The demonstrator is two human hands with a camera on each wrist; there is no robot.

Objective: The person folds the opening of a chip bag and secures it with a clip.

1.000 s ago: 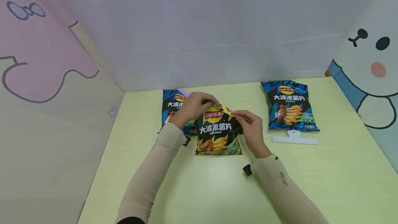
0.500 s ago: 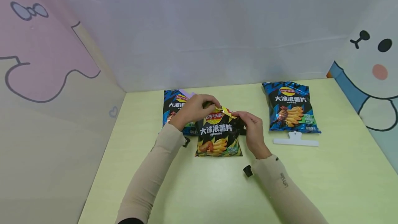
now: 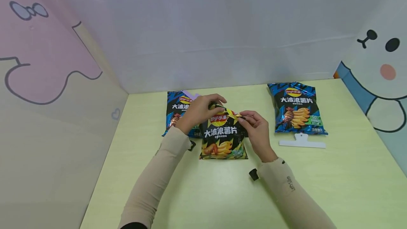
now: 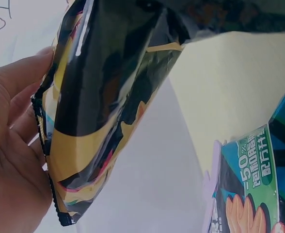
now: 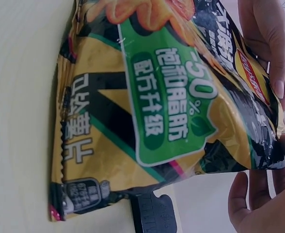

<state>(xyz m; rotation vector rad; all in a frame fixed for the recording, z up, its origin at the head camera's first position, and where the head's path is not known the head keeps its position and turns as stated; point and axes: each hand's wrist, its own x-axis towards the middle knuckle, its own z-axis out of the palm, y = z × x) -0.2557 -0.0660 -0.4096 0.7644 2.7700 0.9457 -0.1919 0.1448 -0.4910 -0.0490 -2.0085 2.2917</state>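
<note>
Rising behind everything, a pale backdrop (image 3: 203, 34) meets the far edge of a yellow-green desk (image 3: 216, 197). Two beige sleeves (image 3: 155, 176) extend over the desk from the near side.

Three chip bags are on or over the desk. One blue bag (image 3: 295, 116) lies well apart, to the right of the right hand (image 3: 257, 131). Another blue bag (image 3: 175, 109) lies on the left, partly covered by the left hand (image 3: 198, 112) and by the third bag, a yellow-and-black bag (image 3: 222, 147). This third one is between the hands, printed front up, its bottom edge toward the person.

Both hands grip its top edge, apart from each other. The left is bent over the upper left part, thumb a little below the curved fingers, with the edge between them. The right pinches the upper right corner, thumb and forefinger nearly meeting, other fingers curled.

Just below the right-hand blue bag lies a white clip (image 3: 302, 144). A purple clip (image 3: 189, 95) shows at the top of the left blue bag. Beside the gripped bag, partly hidden by it, is a black object (image 5: 154, 213).
</note>
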